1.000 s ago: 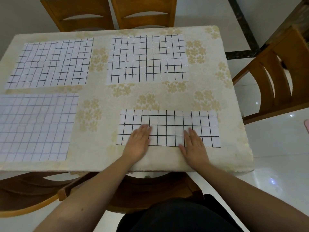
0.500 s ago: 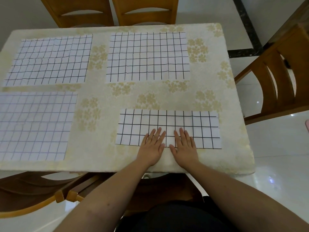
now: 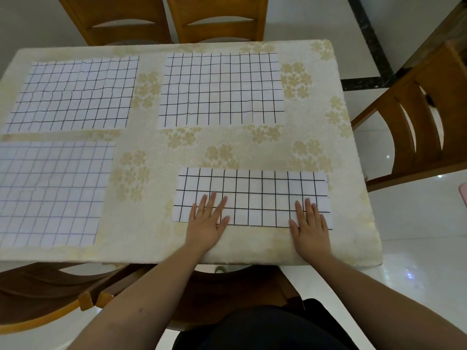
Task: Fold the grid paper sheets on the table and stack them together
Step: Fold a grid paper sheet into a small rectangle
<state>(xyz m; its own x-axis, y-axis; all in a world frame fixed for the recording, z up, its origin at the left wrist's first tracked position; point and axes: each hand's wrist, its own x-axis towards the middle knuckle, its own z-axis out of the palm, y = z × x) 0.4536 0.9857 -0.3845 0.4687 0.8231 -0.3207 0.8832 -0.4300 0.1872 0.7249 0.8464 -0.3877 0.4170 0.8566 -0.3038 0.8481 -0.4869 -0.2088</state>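
Head view: folded grid sheet (image 3: pixel 255 190) lies at the table's (image 3: pixel 252 246) near right edge, left hand (image 3: pixel 206 223) and right hand (image 3: pixel 309 224) both flat with straight fingers pressing its near crease, gripping nothing. Paper looks thin, light, limp and likely to slide on the cloth, so I'd pin one end and lift by a corner or short edge. Near-left unfolded sheet (image 3: pixel 53 190) is cut off by the frame; two far sheets (image 3: pixel 73 92) (image 3: pixel 222 89) look wavy, crease state unclear.

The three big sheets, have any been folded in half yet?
No, only the near sheet under both hands is folded; the other three still lie spread full-size.
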